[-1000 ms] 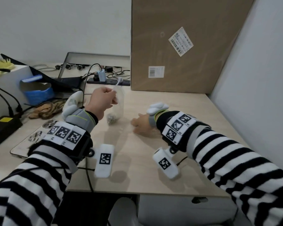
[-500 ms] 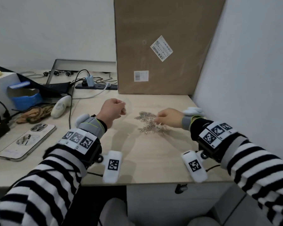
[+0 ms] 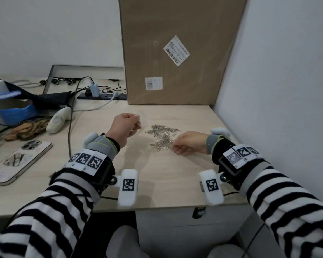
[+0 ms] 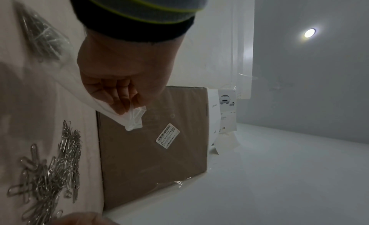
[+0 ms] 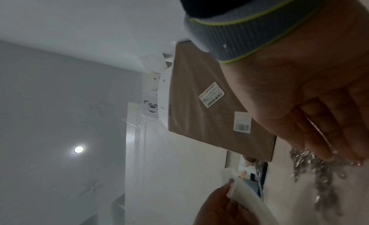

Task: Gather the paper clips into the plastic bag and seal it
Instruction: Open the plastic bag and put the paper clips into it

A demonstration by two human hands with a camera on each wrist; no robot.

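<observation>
The plastic bag (image 3: 141, 121) is pinched by one corner in the left hand (image 3: 124, 127), raised just left of the paper clips (image 3: 162, 135), which lie scattered mid-desk (image 3: 175, 183). The right hand (image 3: 188, 142) rests at their right edge, fingers loosely curled (whether any are held cannot be told). Clips could be spilled if the limp bag mouth is left unopened.

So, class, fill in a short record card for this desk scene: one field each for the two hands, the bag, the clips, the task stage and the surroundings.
left hand: pinches the clear plastic bag by an edge, above the desk
right hand: fingers at the pile's edge
paper clips: loose pile on the desk, between the hands
stage: pile not yet in the bag
surroundings: cardboard box behind, phone far left
</observation>
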